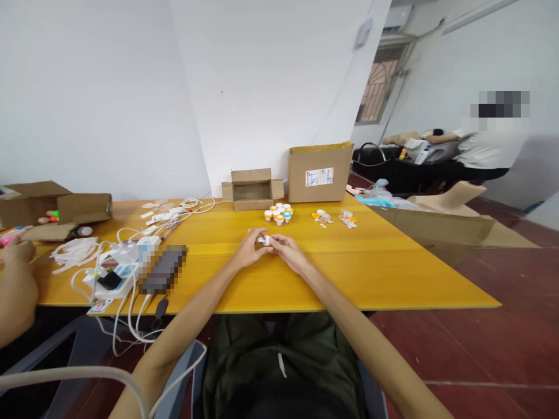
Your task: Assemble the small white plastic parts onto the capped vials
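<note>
Both my hands meet above the middle of the table. Between their fingertips is a small white plastic piece [266,240], with a clear or greyish end pointing left; it is too small to make out its exact kind. My right hand [287,249] pinches it from the right. My left hand [250,249] curls its thumb and fingers around the left end. Just beyond the hands stands a cluster of small white pieces with orange and green rings [279,214]. Farther right lie two groups of loose parts, orange and clear bits [322,217] and more orange and white bits [348,220].
An open small carton [253,203] and a taller cardboard box [319,180] stand by the wall. On the left are power strips with cables [120,273], a dark blurred-out device [163,270], and another person's arm [17,285]. Someone sits at the back right [493,142].
</note>
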`<state>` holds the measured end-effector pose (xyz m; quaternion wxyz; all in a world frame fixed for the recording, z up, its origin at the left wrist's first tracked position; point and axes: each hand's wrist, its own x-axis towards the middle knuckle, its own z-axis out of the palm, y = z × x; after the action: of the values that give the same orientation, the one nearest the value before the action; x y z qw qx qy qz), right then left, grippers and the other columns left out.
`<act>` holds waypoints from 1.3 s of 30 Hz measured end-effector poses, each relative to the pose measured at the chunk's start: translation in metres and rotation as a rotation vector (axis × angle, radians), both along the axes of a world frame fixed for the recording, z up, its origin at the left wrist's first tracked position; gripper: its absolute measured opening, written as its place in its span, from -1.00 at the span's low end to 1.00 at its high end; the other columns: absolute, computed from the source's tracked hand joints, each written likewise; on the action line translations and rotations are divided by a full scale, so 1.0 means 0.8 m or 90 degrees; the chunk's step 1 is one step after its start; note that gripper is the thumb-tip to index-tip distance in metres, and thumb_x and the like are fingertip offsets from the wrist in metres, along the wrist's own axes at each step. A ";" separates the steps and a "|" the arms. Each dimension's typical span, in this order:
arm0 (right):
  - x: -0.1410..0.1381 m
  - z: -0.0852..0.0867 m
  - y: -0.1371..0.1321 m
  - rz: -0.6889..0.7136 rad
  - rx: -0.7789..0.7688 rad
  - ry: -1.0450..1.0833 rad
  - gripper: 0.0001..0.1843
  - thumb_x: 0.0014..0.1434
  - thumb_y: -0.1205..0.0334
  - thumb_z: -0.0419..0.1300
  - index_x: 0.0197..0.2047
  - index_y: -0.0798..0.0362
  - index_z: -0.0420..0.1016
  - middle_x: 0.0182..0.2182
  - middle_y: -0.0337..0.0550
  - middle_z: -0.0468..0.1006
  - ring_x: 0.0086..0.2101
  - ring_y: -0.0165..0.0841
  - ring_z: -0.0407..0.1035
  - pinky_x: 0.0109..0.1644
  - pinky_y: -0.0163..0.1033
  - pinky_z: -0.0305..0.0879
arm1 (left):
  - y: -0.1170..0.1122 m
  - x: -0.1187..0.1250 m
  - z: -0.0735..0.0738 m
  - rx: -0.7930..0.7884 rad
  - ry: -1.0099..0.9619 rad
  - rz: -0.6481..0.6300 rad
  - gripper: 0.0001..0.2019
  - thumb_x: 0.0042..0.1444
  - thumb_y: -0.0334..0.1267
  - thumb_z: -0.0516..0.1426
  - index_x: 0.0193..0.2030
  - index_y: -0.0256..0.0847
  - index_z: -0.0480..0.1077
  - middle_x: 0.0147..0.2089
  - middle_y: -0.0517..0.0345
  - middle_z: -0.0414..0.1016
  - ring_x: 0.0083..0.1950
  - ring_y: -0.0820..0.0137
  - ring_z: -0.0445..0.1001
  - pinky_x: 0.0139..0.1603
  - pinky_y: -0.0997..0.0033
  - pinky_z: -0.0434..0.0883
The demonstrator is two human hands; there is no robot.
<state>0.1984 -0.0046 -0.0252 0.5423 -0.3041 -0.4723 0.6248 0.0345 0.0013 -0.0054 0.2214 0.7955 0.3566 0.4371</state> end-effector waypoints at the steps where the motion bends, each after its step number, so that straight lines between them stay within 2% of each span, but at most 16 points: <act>1: 0.000 0.001 0.000 0.002 0.001 0.003 -0.57 -0.30 -0.08 0.53 -0.39 -0.01 0.61 -0.37 -0.23 0.59 -0.36 -0.41 0.41 -0.22 -0.28 0.35 | 0.000 0.000 0.000 0.010 0.003 -0.008 -0.62 0.03 -0.27 0.30 0.02 -0.14 0.43 -0.09 0.07 0.50 -0.10 0.28 0.45 -0.05 0.29 0.42; 7: 0.001 0.003 -0.001 0.025 0.020 0.004 -0.57 -0.27 -0.10 0.52 -0.40 0.01 0.62 -0.41 -0.21 0.58 -0.37 -0.40 0.41 -0.21 -0.27 0.35 | 0.001 -0.001 0.003 0.047 0.011 -0.017 -0.82 0.09 -0.31 0.25 -0.13 -0.17 0.49 -0.20 0.11 0.50 -0.16 0.32 0.44 -0.10 0.33 0.41; 16: 0.005 -0.004 0.004 0.033 0.042 -0.017 -0.63 -0.16 -0.07 0.49 -0.36 0.01 0.63 -0.39 -0.18 0.59 -0.36 -0.38 0.41 -0.20 -0.24 0.34 | 0.002 0.000 0.001 0.057 0.005 0.014 -0.83 0.05 -0.32 0.29 -0.18 -0.17 0.53 -0.29 0.16 0.48 -0.25 0.36 0.42 -0.17 0.36 0.41; 22: 0.004 0.001 0.000 0.017 0.026 -0.021 -0.56 -0.25 -0.14 0.50 -0.39 0.01 0.64 -0.42 -0.18 0.58 -0.38 -0.38 0.38 -0.25 -0.25 0.30 | 0.003 -0.002 0.001 0.075 0.012 -0.021 -0.81 0.11 -0.29 0.25 -0.11 -0.16 0.53 -0.26 0.14 0.48 -0.22 0.34 0.41 -0.11 0.31 0.41; 32: 0.003 0.004 -0.001 0.010 0.039 -0.050 -0.58 -0.16 -0.16 0.45 -0.46 0.03 0.59 -0.51 -0.23 0.48 -0.46 -0.42 0.25 -0.33 -0.26 0.15 | 0.001 -0.004 0.004 0.103 0.008 -0.059 -0.86 0.18 -0.26 0.20 -0.13 -0.16 0.52 -0.22 0.10 0.49 -0.18 0.31 0.42 -0.05 0.25 0.40; 35: 0.003 0.004 -0.001 -0.002 0.040 -0.059 -0.57 -0.18 -0.18 0.45 -0.48 0.03 0.57 -0.55 -0.27 0.42 -0.49 -0.44 0.18 -0.38 -0.28 0.07 | 0.000 -0.003 0.005 0.102 0.009 -0.054 -0.84 0.16 -0.26 0.21 -0.12 -0.15 0.51 -0.21 0.10 0.49 -0.16 0.31 0.44 -0.04 0.25 0.41; 39: 0.001 0.004 -0.001 -0.008 0.043 -0.061 -0.56 -0.18 -0.19 0.44 -0.50 0.03 0.55 -0.55 -0.27 0.41 -0.49 -0.45 0.15 -0.40 -0.28 0.04 | -0.001 0.000 0.004 0.084 0.000 -0.017 -0.68 0.06 -0.23 0.30 -0.02 -0.14 0.47 -0.15 0.09 0.52 -0.14 0.30 0.46 -0.06 0.27 0.42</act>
<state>0.1990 -0.0052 -0.0219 0.5333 -0.3178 -0.5165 0.5898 0.0348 0.0009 -0.0023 0.1745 0.8128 0.3164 0.4569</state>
